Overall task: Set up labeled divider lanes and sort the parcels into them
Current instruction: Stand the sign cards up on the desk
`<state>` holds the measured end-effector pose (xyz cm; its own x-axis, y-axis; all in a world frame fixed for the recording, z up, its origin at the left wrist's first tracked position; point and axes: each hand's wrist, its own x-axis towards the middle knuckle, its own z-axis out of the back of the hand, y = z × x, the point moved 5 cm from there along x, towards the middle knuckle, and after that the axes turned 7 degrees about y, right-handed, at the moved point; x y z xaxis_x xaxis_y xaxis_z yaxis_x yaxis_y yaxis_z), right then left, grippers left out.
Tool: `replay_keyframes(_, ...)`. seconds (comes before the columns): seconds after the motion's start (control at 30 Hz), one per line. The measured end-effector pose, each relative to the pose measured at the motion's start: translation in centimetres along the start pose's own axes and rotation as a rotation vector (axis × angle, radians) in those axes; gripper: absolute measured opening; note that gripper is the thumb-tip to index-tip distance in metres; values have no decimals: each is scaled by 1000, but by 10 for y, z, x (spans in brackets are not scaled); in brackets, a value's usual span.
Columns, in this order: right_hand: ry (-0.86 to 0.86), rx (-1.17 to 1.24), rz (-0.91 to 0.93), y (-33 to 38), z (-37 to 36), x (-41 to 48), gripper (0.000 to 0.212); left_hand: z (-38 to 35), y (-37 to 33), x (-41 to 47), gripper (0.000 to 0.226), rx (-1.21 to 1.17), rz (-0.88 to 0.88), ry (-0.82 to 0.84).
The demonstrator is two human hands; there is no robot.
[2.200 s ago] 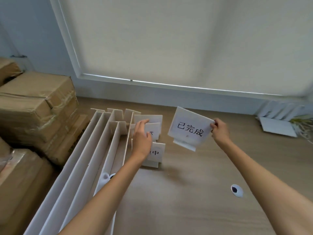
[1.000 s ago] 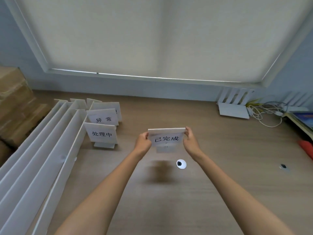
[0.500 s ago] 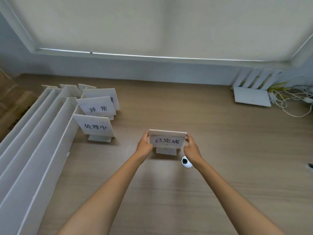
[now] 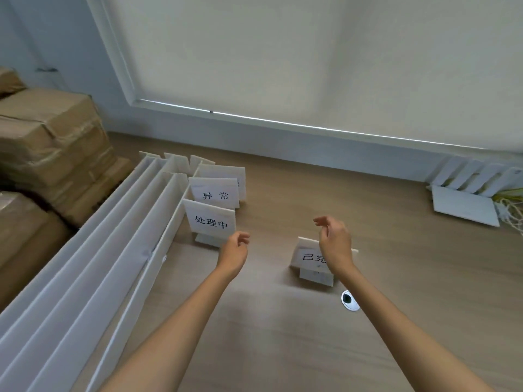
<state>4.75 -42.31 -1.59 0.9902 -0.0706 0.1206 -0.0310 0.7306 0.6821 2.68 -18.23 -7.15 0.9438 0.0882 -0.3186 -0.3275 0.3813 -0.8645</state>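
Observation:
A white label stand reading 已完成 (image 4: 310, 257) stands upright on the wooden floor, partly hidden by my right hand (image 4: 334, 244), which hovers above it with loosely curled fingers and holds nothing. My left hand (image 4: 235, 250) is empty too, relaxed, just right of the 处理中 stand (image 4: 210, 222). Behind that stand are the 异常 stand (image 4: 215, 193) and a third stand (image 4: 226, 174) whose text is hidden. Several long white divider boards (image 4: 93, 264) lie stacked on edge at the left.
Taped brown cardboard parcels (image 4: 48, 148) are piled at the far left against the wall. A white router (image 4: 467, 202) with cables sits at the right by the wall. A small white cable grommet (image 4: 349, 299) is set in the floor near my right forearm.
Both hands have let go of the 已完成 stand, which now stands on the floor. The hands have lifted off it and moved apart, and my view has swung to the left.

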Motion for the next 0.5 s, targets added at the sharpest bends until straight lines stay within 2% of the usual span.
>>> replay_keyframes(0.13, 159, -6, 107, 60, -60, 39, 24, 42, 36, 7, 28, 7, 44, -67)
replay_keyframes(0.37, 239, 5, 62, 134, -153, 123, 21, 67, 92, 44, 28, -6, 117, -90)
replay_keyframes(0.5, 286, -140, 119, 146, -200, 165, 35, 62, 117, 69, 28, -42, 166, -78)
